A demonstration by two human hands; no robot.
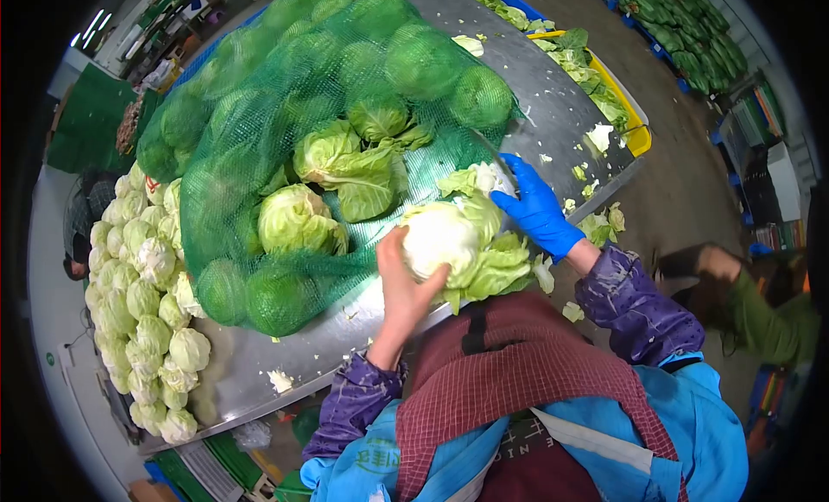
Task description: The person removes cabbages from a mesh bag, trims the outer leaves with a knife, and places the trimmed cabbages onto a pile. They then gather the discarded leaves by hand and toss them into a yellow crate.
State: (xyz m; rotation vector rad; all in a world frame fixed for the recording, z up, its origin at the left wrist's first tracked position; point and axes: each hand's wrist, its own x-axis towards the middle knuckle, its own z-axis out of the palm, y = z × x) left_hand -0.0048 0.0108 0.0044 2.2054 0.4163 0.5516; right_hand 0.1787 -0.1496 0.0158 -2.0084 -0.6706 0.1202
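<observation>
My bare left hand [404, 282] grips the near left side of a pale cabbage [440, 240], its fingers and thumb spread around it. Loose green outer leaves [492, 265] hang from the cabbage's right side. My right hand [540, 210], in a blue glove, is closed on a knife [495, 153] whose thin blade points up and left. The handle is hidden in the fist. Beside the blade is a whitish cut piece [490, 179] with some leaf. Just beyond, untrimmed cabbages [302, 221] lie at the mouth of a green mesh sack [233, 217] full of more cabbages.
Trimmed cabbages [142, 303] are piled on the left of the metal table [259, 364]. Leaf scraps lie along the table's right edge. A yellow crate [637, 139] of leaves stands beyond it. At right, a person in a green sleeve [768, 321] is close by.
</observation>
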